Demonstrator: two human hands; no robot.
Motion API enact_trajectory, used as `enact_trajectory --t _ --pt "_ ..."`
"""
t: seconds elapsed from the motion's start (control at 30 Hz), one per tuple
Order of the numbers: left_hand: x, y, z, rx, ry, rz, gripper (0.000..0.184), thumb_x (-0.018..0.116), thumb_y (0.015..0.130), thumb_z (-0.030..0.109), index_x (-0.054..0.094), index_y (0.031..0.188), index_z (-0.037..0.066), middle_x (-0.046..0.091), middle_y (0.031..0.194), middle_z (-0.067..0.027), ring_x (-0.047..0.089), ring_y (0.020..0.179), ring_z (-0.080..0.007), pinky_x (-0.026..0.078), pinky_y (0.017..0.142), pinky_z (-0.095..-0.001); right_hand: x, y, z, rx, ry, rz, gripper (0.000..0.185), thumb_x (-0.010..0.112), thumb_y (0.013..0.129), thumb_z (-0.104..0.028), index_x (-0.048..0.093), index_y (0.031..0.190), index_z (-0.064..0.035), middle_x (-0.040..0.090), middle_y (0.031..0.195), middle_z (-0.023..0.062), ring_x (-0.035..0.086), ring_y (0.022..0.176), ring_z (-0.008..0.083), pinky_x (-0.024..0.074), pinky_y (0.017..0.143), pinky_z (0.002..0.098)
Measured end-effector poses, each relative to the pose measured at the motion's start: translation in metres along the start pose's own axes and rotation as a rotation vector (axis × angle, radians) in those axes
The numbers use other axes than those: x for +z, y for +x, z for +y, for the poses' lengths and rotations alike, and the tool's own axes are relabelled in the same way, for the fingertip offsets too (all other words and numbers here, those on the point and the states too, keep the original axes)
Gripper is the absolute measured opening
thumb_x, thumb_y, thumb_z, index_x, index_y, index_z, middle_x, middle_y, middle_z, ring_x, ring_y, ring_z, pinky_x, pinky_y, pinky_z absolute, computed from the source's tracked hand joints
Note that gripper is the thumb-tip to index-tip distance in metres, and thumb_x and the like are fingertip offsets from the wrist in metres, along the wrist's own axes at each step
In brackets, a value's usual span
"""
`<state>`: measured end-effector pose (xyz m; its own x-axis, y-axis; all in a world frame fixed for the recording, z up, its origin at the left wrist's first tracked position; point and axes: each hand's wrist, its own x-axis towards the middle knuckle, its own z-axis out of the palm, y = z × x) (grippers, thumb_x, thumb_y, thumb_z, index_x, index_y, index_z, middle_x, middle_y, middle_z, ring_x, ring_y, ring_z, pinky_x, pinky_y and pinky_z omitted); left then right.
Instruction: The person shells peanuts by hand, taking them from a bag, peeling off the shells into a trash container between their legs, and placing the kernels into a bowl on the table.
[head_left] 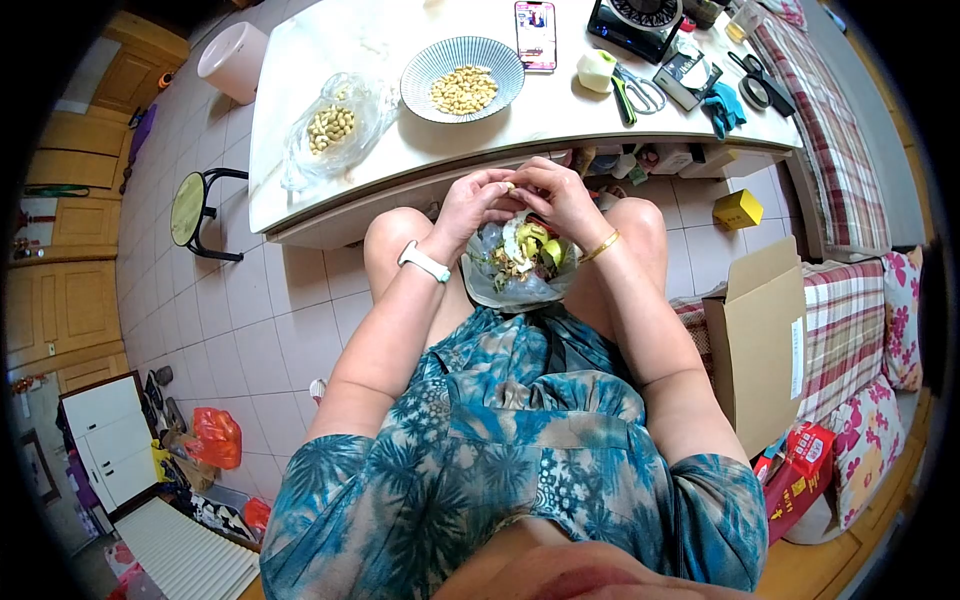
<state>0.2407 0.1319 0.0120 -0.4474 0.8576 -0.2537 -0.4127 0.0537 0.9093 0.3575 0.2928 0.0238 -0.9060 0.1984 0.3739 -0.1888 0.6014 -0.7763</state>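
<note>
My left hand (pixel 478 208) and my right hand (pixel 560 198) meet above a lined waste bin (pixel 500 297) between my knees. Fingertips of both hands pinch a small pale nut (pixel 510 187), partly covered by the fingers; its exact kind is hard to make out. Inside the bin lie green and yellow peels (pixel 537 243) and brown scraps. On the table ahead, a striped bowl (pixel 415 82) contains a heap of pale yellow nuts (pixel 464 91). Left of it, a clear plastic bag (pixel 352 110) lies open with more nuts (pixel 330 128) in it.
On the white table (pixel 560 115) are a phone (pixel 536 36), a peeled pale fruit (pixel 597 71), a green-handled peeler (pixel 623 100), scissors (pixel 650 95) and a small fan (pixel 640 25). A stool (pixel 187 210) stands left; a cardboard box (pixel 755 345) is at my right.
</note>
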Motion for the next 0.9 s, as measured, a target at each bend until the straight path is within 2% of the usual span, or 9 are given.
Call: enact_trajectory --t 0.2,0.27,0.47,0.53,0.6,0.63,0.73,0.9 --pt "-0.004 0.003 -0.005 0.022 0.009 0.002 0.036 0.055 0.101 0.017 0.057 0.131 -0.002 0.068 0.115 -0.0106 0.070 0.099 -0.0150 0.060 0.082 -0.0275 0.000 0.001 -0.003 -0.025 -0.010 0.001 0.017 0.072 0.085 -0.003 0.071 0.102 -0.0019 0.066 0.093 0.0121 0.068 0.083 0.0292 0.0557 0.073 0.0358" --pt "-0.003 0.003 -0.006 0.037 0.026 -0.005 0.036 0.055 0.100 0.016 0.057 0.131 -0.002 0.067 0.117 -0.0105 0.069 0.101 -0.0152 0.060 0.083 -0.0280 -0.001 0.001 -0.008 0.040 0.007 -0.009 0.018 0.073 0.085 -0.004 0.071 0.103 -0.0011 0.066 0.093 0.0121 0.068 0.083 0.0289 0.0557 0.072 0.0359" --pt "-0.005 0.004 -0.009 0.042 0.038 -0.003 0.037 0.054 0.100 0.014 0.057 0.132 -0.003 0.068 0.117 -0.0104 0.069 0.100 -0.0156 0.060 0.082 -0.0281 0.002 0.000 0.000 0.006 0.010 0.011 0.017 0.076 0.084 -0.007 0.072 0.100 -0.0011 0.066 0.091 0.0122 0.068 0.080 0.0276 0.0556 0.071 0.0351" --pt "-0.003 0.002 -0.004 0.049 0.022 -0.025 0.038 0.052 0.099 0.011 0.056 0.134 -0.004 0.067 0.121 -0.0113 0.069 0.102 -0.0154 0.060 0.084 -0.0283 0.000 0.002 -0.001 0.055 0.037 -0.005 0.015 0.076 0.085 -0.007 0.072 0.099 0.0000 0.068 0.091 0.0115 0.069 0.080 0.0252 0.0560 0.072 0.0336" --pt "0.000 -0.001 0.002 0.023 0.013 -0.006 0.039 0.051 0.100 0.011 0.056 0.135 -0.004 0.067 0.122 -0.0113 0.069 0.104 -0.0158 0.061 0.084 -0.0284 0.001 0.002 0.000 0.126 0.093 0.024 0.016 0.076 0.086 -0.007 0.072 0.099 0.0003 0.068 0.091 0.0109 0.069 0.080 0.0236 0.0564 0.072 0.0325" --pt "-0.001 0.001 -0.004 0.058 -0.056 0.005 0.036 0.055 0.099 0.015 0.060 0.131 -0.001 0.072 0.111 -0.0099 0.072 0.096 -0.0175 0.059 0.080 -0.0263 0.001 0.002 0.001 0.135 0.075 0.024 0.016 0.075 0.086 -0.007 0.072 0.099 0.0004 0.069 0.092 0.0107 0.069 0.081 0.0232 0.0566 0.073 0.0319" --pt "0.000 -0.002 0.001 0.035 0.011 -0.021 0.040 0.051 0.100 0.015 0.056 0.134 -0.004 0.068 0.120 -0.0109 0.069 0.104 -0.0167 0.061 0.085 -0.0299 0.000 0.002 0.000 0.076 0.056 0.030 0.015 0.075 0.086 -0.006 0.072 0.099 0.0000 0.069 0.092 0.0107 0.070 0.081 0.0235 0.0567 0.073 0.0324" --pt "0.002 -0.002 0.003 0.025 0.011 -0.002 0.040 0.054 0.100 0.018 0.057 0.133 -0.004 0.069 0.115 -0.0128 0.070 0.101 -0.0185 0.060 0.085 -0.0305 0.001 0.001 0.000 0.054 0.054 0.021 0.014 0.075 0.085 -0.005 0.072 0.098 -0.0003 0.069 0.091 0.0110 0.070 0.082 0.0247 0.0564 0.074 0.0335"
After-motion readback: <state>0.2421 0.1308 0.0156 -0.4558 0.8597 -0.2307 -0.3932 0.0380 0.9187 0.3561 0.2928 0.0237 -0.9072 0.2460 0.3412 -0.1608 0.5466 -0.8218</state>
